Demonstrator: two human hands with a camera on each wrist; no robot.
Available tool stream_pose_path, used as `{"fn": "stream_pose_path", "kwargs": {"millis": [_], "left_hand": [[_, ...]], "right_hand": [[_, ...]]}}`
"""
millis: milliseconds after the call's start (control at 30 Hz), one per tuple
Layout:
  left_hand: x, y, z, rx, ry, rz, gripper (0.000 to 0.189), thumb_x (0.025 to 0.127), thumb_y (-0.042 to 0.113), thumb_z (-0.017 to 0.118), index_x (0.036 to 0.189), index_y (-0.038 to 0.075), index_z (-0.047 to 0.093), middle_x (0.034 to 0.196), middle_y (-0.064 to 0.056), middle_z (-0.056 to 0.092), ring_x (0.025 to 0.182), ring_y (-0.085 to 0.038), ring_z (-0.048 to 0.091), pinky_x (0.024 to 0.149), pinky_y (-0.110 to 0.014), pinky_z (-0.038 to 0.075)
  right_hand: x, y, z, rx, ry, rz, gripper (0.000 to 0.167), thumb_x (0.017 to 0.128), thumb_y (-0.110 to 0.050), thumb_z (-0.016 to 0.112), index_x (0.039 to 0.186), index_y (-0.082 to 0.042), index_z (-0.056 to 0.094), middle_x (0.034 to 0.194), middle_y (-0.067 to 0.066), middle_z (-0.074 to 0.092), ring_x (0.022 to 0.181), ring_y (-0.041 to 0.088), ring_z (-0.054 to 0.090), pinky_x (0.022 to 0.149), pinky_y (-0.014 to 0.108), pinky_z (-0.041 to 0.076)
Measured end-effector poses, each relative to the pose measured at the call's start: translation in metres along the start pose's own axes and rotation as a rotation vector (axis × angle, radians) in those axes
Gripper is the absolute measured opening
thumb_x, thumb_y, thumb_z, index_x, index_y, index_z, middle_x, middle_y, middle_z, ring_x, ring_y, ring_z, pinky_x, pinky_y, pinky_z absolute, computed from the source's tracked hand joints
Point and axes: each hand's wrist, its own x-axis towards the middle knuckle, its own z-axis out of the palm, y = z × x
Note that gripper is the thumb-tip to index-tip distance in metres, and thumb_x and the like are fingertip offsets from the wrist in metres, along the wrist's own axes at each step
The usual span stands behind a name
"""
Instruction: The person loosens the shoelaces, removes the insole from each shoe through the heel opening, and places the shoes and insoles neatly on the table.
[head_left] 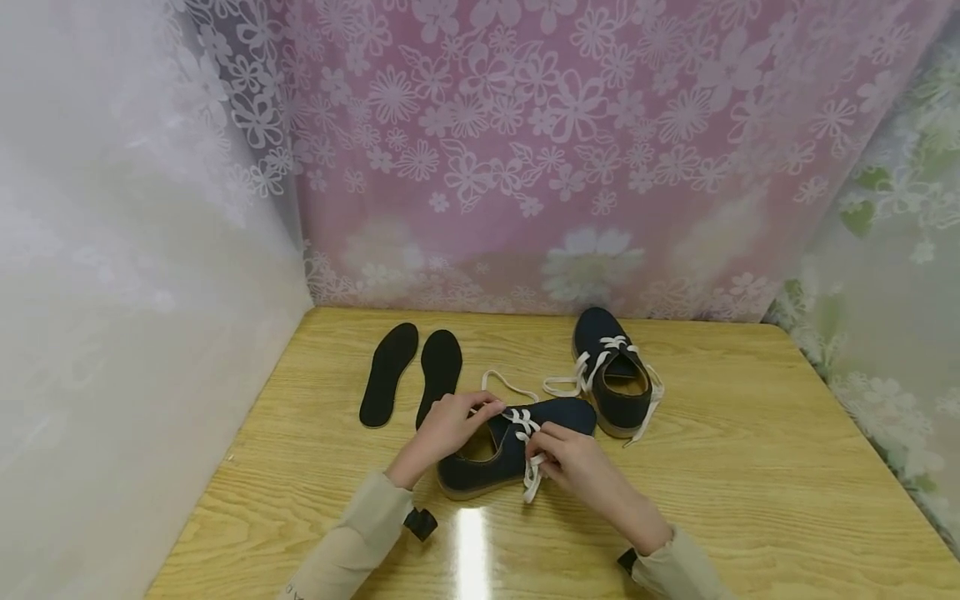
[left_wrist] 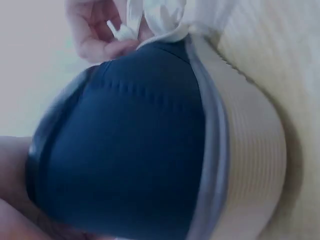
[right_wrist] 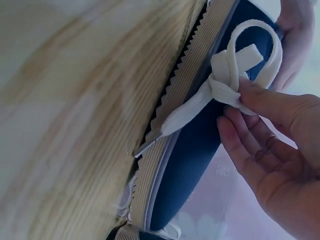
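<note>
A dark blue lace-up shoe [head_left: 480, 475] lies near the table's middle, its toe to the right, with a tan ridged sole [left_wrist: 255, 150]. My left hand [head_left: 453, 421] grips it at the far edge of its opening, thumb and fingers close together by the laces; the shoe hides some fingertips in the left wrist view. My right hand [head_left: 573, 458] pinches the white shoelace [right_wrist: 225, 92] on the near side between thumb and fingers. This lace forms a loop, and its tipped end hangs over the sole. Another lace end [head_left: 510, 385] trails on the far side.
Two black insoles [head_left: 390, 375] lie at the back left, the right one partly behind my left hand. A matching shoe [head_left: 622, 412] with loose white laces stands at the back right. Floral curtains [head_left: 510, 167] border the wooden table [head_left: 750, 467].
</note>
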Motion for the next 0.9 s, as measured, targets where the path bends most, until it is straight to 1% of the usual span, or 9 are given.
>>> {"fn": "stream_pose_path", "kwargs": {"millis": [100, 267, 400, 533, 600, 700, 767, 833, 900], "left_hand": [[-0.009, 0.003, 0.000, 0.001, 0.011, -0.019, 0.038, 0.105, 0.045, 0.051, 0.123, 0.020, 0.072, 0.106, -0.001, 0.076, 0.094, -0.022, 0.071, 0.071, -0.033, 0.052], [-0.018, 0.012, 0.003, -0.002, 0.013, -0.037, 0.039, 0.107, 0.043, 0.049, 0.126, 0.015, 0.068, 0.105, -0.004, 0.075, 0.097, -0.024, 0.070, 0.076, -0.038, 0.050], [-0.022, 0.017, 0.009, -0.022, 0.020, -0.066, 0.040, 0.107, 0.043, 0.049, 0.128, 0.012, 0.065, 0.108, -0.006, 0.074, 0.098, -0.024, 0.069, 0.080, -0.043, 0.049], [-0.024, 0.021, 0.017, -0.057, 0.031, -0.090, 0.043, 0.106, 0.046, 0.050, 0.126, 0.010, 0.062, 0.105, -0.007, 0.073, 0.094, -0.021, 0.070, 0.075, -0.037, 0.052], [-0.024, 0.022, 0.021, -0.096, 0.032, -0.088, 0.044, 0.106, 0.047, 0.050, 0.125, 0.008, 0.060, 0.104, -0.008, 0.072, 0.091, -0.021, 0.069, 0.071, -0.034, 0.052], [-0.024, 0.021, 0.024, -0.133, 0.021, -0.075, 0.046, 0.106, 0.049, 0.049, 0.124, 0.007, 0.059, 0.109, -0.009, 0.070, 0.093, -0.021, 0.069, 0.072, -0.032, 0.053], [-0.024, 0.020, 0.022, -0.114, 0.017, -0.060, 0.044, 0.107, 0.047, 0.046, 0.122, 0.009, 0.061, 0.108, -0.007, 0.070, 0.092, -0.020, 0.068, 0.073, -0.033, 0.052], [-0.022, 0.017, 0.017, -0.053, 0.036, -0.041, 0.040, 0.109, 0.042, 0.046, 0.120, 0.010, 0.066, 0.108, -0.006, 0.071, 0.088, -0.020, 0.067, 0.071, -0.033, 0.051], [-0.021, 0.014, 0.008, 0.021, 0.065, -0.021, 0.031, 0.109, 0.032, 0.049, 0.118, 0.012, 0.070, 0.109, -0.006, 0.070, 0.086, -0.020, 0.066, 0.067, -0.032, 0.050]], "right_hand": [[-0.001, 0.004, -0.002, 0.014, 0.002, -0.010, 0.028, 0.080, 0.014, 0.074, 0.088, -0.012, 0.066, 0.085, -0.002, 0.060, 0.067, 0.006, 0.054, 0.059, 0.018, 0.046], [-0.001, 0.009, -0.005, 0.025, 0.014, -0.004, 0.036, 0.073, 0.020, 0.076, 0.087, -0.011, 0.066, 0.083, -0.002, 0.059, 0.065, 0.006, 0.053, 0.058, 0.018, 0.045], [-0.002, 0.013, -0.008, -0.014, 0.030, 0.006, 0.038, 0.071, 0.020, 0.077, 0.085, -0.013, 0.066, 0.080, -0.004, 0.059, 0.063, 0.004, 0.052, 0.055, 0.016, 0.043], [-0.004, 0.018, -0.012, -0.040, 0.038, 0.023, 0.040, 0.069, 0.021, 0.076, 0.082, -0.015, 0.066, 0.078, -0.005, 0.059, 0.063, 0.005, 0.052, 0.054, 0.018, 0.043], [-0.005, 0.021, -0.015, -0.042, 0.036, 0.040, 0.040, 0.069, 0.021, 0.076, 0.081, -0.015, 0.065, 0.078, -0.005, 0.060, 0.063, 0.005, 0.052, 0.055, 0.019, 0.044], [-0.008, 0.026, -0.018, -0.044, 0.028, 0.073, 0.040, 0.071, 0.020, 0.077, 0.081, -0.016, 0.065, 0.080, -0.006, 0.062, 0.063, 0.004, 0.053, 0.055, 0.021, 0.045], [-0.009, 0.028, -0.019, -0.045, 0.013, 0.092, 0.039, 0.072, 0.019, 0.078, 0.082, -0.016, 0.066, 0.081, -0.006, 0.063, 0.064, 0.003, 0.053, 0.055, 0.021, 0.046], [-0.010, 0.029, -0.020, -0.044, 0.000, 0.103, 0.038, 0.073, 0.017, 0.078, 0.083, -0.017, 0.066, 0.082, -0.007, 0.064, 0.065, 0.003, 0.054, 0.056, 0.021, 0.047], [-0.011, 0.029, -0.020, -0.047, -0.012, 0.110, 0.036, 0.073, 0.016, 0.079, 0.083, -0.017, 0.066, 0.082, -0.007, 0.063, 0.066, 0.003, 0.055, 0.057, 0.021, 0.048]]}}
